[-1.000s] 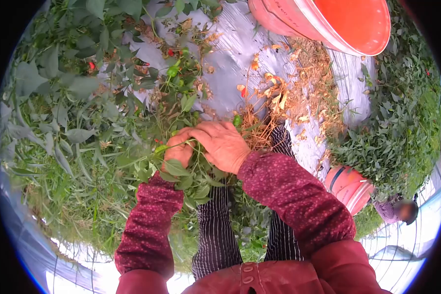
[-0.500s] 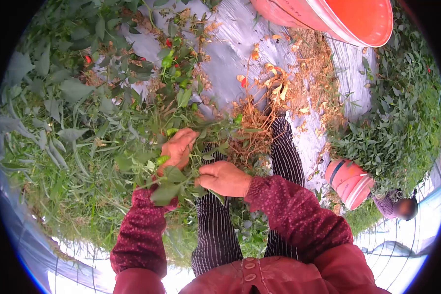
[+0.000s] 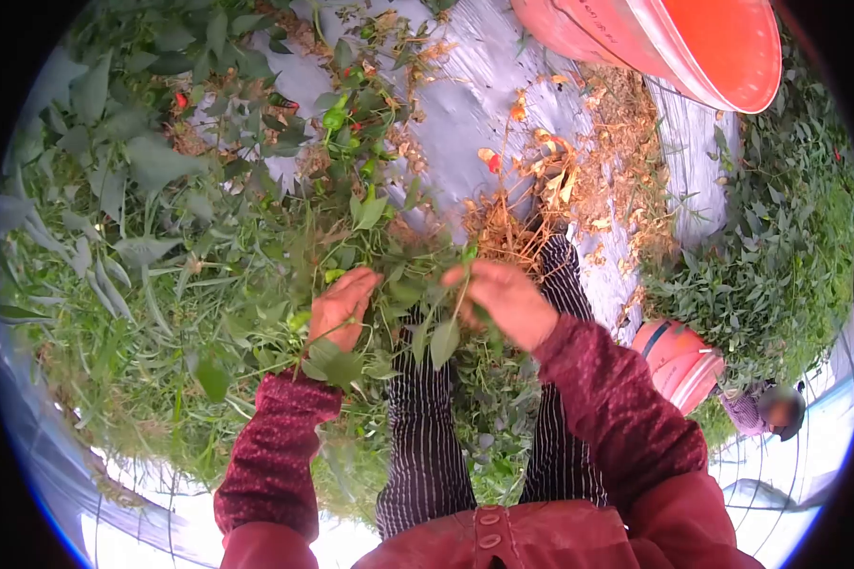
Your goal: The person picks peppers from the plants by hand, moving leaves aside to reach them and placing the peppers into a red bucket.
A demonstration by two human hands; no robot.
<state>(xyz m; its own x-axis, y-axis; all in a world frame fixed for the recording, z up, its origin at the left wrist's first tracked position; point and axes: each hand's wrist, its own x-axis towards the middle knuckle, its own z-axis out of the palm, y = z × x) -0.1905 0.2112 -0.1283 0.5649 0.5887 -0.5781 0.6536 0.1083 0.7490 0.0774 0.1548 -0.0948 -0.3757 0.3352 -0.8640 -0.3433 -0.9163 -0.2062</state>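
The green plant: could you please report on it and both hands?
Left hand in the foliage, grip unclear. Right hand pinching a leafy stem. Leaves across left wrist.

Head cam: worn on head, tilted steeply down, wide round view
Mid-frame: left hand [image 3: 342, 311], right hand [image 3: 510, 302], close
Bottom edge: jacket [image 3: 550, 536], close
Top right: bucket [image 3: 607, 36], cut off
Lower right: person [image 3: 748, 411], far

I am in a pepper plot, most likely under a greenhouse cover: leafy plants [image 3: 337, 119] bearing green and red peppers grow up through pale plastic mulch [image 3: 460, 114], with another leafy row [image 3: 759, 275] to the right. Grass [image 3: 114, 360] fills the ground by me (quite thickly, too), and bright sheeting crossed by thin dark lines [image 3: 157, 484] curves along the edge.
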